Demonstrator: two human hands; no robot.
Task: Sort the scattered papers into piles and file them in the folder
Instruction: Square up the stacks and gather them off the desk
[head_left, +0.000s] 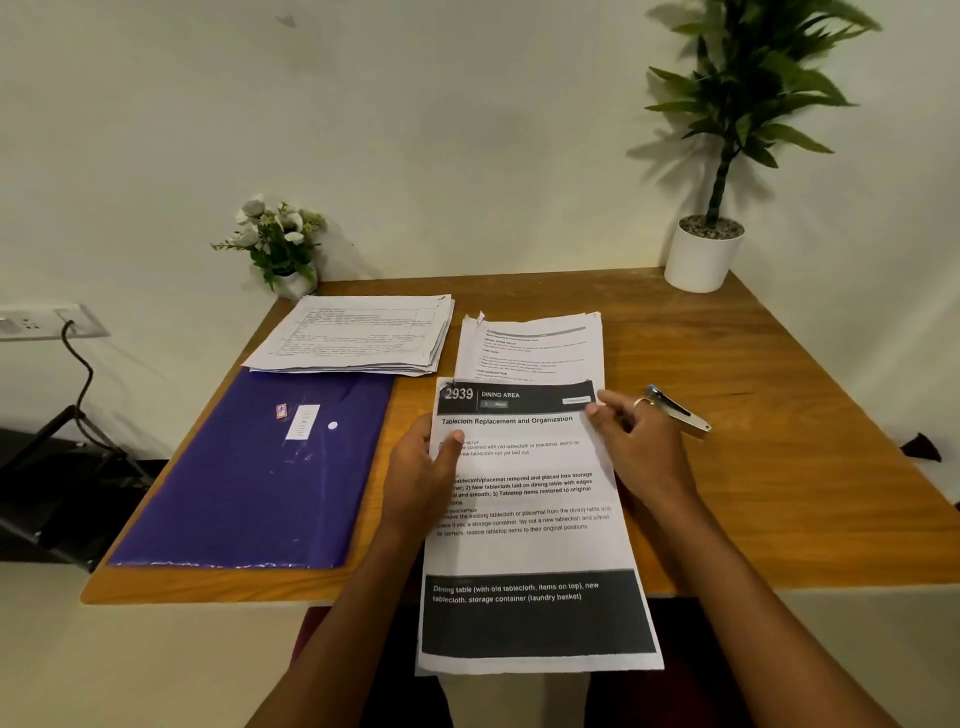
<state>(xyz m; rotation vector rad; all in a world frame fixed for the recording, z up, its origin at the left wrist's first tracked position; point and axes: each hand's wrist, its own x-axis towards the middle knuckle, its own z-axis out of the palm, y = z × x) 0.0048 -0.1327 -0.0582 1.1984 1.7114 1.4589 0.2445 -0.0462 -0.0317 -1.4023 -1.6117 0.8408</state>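
A printed sheet (535, 540) headed "2939 Dining Area" is held above the table's front edge and overhangs it. My left hand (423, 475) grips its left edge, thumb on top. My right hand (641, 444) pinches its upper right corner. Behind it a second stack of printed papers (535, 345) lies flat. A thicker pile of papers (358, 335) rests at the back left, overlapping the top of a closed purple folder (260, 478) that lies along the table's left side.
A metal stapler (680, 413) lies just right of my right hand. A white pot with a tall plant (701, 257) stands at the back right corner, a small flower pot (291, 280) at the back left. The wooden table (779, 467) ends close to me.
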